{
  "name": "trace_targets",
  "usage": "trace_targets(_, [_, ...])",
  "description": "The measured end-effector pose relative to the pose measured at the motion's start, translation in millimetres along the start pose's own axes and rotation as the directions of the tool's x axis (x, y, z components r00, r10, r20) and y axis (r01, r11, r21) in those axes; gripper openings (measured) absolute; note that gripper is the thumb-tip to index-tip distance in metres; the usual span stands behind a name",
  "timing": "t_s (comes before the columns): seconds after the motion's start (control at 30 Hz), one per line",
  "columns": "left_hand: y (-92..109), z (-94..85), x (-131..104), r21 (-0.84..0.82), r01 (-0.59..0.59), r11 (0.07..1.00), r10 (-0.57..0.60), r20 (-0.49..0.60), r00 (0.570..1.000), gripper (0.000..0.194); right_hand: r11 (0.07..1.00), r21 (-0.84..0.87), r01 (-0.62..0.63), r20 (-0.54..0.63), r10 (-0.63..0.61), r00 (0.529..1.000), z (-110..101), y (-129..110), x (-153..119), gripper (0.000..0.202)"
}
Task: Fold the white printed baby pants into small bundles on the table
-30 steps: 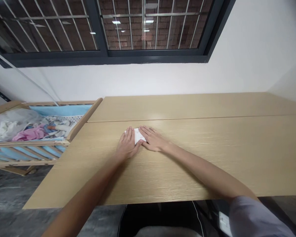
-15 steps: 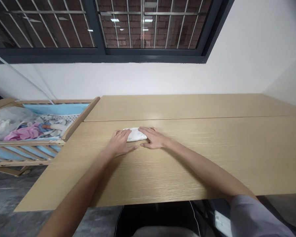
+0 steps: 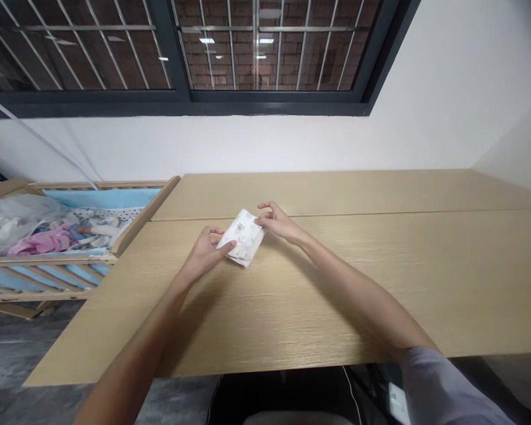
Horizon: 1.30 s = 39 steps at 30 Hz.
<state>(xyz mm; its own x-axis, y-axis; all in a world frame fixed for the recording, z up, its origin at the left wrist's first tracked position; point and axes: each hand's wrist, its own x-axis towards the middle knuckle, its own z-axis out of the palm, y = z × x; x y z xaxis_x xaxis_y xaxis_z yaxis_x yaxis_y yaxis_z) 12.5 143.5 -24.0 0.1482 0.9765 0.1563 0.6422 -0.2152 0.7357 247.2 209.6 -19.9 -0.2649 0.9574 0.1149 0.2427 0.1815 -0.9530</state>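
Wooden tabletop (image 3: 380, 277) below barred window (image 3: 184, 53), crib (image 3: 147, 216) heaped with fabrics (image 3: 44, 241) at left, both hands (image 3: 203, 252) pinching folded white cloth (image 3: 242, 237)

cloth (image 3: 243, 235) sits between left hand (image 3: 204, 252) and right hand (image 3: 279, 223) over a table (image 3: 336, 295), crib (image 3: 147, 216) to their left, window (image 3: 184, 65) beyond.

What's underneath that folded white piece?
Around the white piece, the wood-grain tabletop shows. The left hand holds one side and the right hand a corner. Whatever lies directly beneath the piece is covered, so I can't tell.
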Motion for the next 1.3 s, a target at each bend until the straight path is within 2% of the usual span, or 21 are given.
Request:
trace_targets(0.07, [3, 3.9, -4, -0.14, 0.123, 0.982, -0.109, 0.107, 0.988, 0.056, 0.996, 0.019, -0.087, 0.027, 0.086, 0.996, -1, -4, 2, 0.05])
trace_targets(0.1, [3, 7.9, -6, -0.128, 0.168, 0.977, -0.15, 0.139, 0.979, 0.058, 0.993, 0.021, -0.118, 0.047, 0.117, 0.992, 0, -2, 3, 0.051])
trace_targets(0.23, [0, 26.3, -11, 0.132, 0.186, 0.974, -0.206, 0.161, 0.965, 0.057, 0.988, -0.018, -0.152, 0.104, 0.153, 0.983, 10, 27, 10, 0.047])
trace_targets(0.33, [0, 31.1, -11, 0.251, 0.162, 0.954, -0.206, 0.158, 0.966, 0.052, 0.992, -0.066, -0.107, 0.099, 0.114, 0.989, 17, 48, 14, 0.04])
trace_targets(0.4, [5, 27.9, -12, 0.321, 0.159, 0.934, -0.215, 0.146, 0.966, 0.052, 0.99, -0.117, -0.074, 0.101, 0.086, 0.991, 17, 53, 14, 0.039])
trace_targets(0.47, [15, 22.1, -18, 0.425, 0.137, 0.895, -0.203, 0.114, 0.973, 0.053, 0.979, -0.202, -0.018, 0.114, 0.042, 0.993, 13, 49, 11, 0.038])
trace_targets(0.53, [28, 18.6, -30, 0.583, 0.05, 0.811, -0.112, 0.07, 0.991, 0.051, 0.942, -0.311, 0.123, 0.158, -0.077, 0.985, 8, 35, 4, 0.038])
trace_targets(0.57, [34, 19.3, -39, 0.654, -0.007, 0.757, -0.043, 0.06, 0.997, 0.05, 0.904, -0.367, 0.22, 0.198, -0.155, 0.968, 5, 26, -2, 0.04])
trace_targets(0.63, [45, 28.4, -59, 0.727, -0.103, 0.679, 0.093, 0.054, 0.994, 0.051, 0.79, -0.452, 0.414, 0.326, -0.285, 0.901, 5, 7, -16, 0.047])
trace_targets(0.7, [49, 47.8, -80, 0.711, -0.135, 0.69, 0.172, 0.021, 0.985, 0.055, 0.683, -0.466, 0.562, 0.486, -0.334, 0.808, 10, -8, -33, 0.053])
trace_targets(0.8, [44, 84.3, -102, 0.697, -0.113, 0.708, 0.193, -0.037, 0.98, 0.067, 0.607, -0.367, 0.705, 0.67, -0.353, 0.653, 24, -16, -55, 0.056])
trace_targets(0.83, [41, 94.7, -105, 0.705, -0.104, 0.701, 0.183, -0.038, 0.982, 0.068, 0.601, -0.331, 0.727, 0.701, -0.359, 0.616, 29, -14, -60, 0.056])
trace_targets(0.9, [35, 109.2, -110, 0.735, -0.085, 0.673, 0.167, -0.04, 0.985, 0.064, 0.611, -0.285, 0.738, 0.739, -0.351, 0.576, 37, -6, -67, 0.055])
trace_targets(0.97, [31, 115.0, -111, 0.759, -0.068, 0.647, 0.174, -0.06, 0.983, 0.059, 0.632, -0.271, 0.727, 0.764, -0.318, 0.561, 41, 5, -67, 0.055])
trace_targets(1.1, [26, 111.9, -114, 0.768, -0.067, 0.637, 0.205, -0.085, 0.975, 0.06, 0.628, -0.278, 0.727, 0.794, -0.276, 0.542, 39, 23, -56, 0.057])
trace_targets(1.17, [23, 109.0, -115, 0.761, -0.075, 0.644, 0.214, -0.085, 0.973, 0.061, 0.617, -0.313, 0.722, 0.785, -0.261, 0.563, 33, 28, -45, 0.058])
trace_targets(1.3, [21, 106.3, -116, 0.753, -0.076, 0.654, 0.207, -0.081, 0.975, 0.061, 0.623, -0.405, 0.67, 0.726, -0.226, 0.649, 19, 38, -16, 0.061])
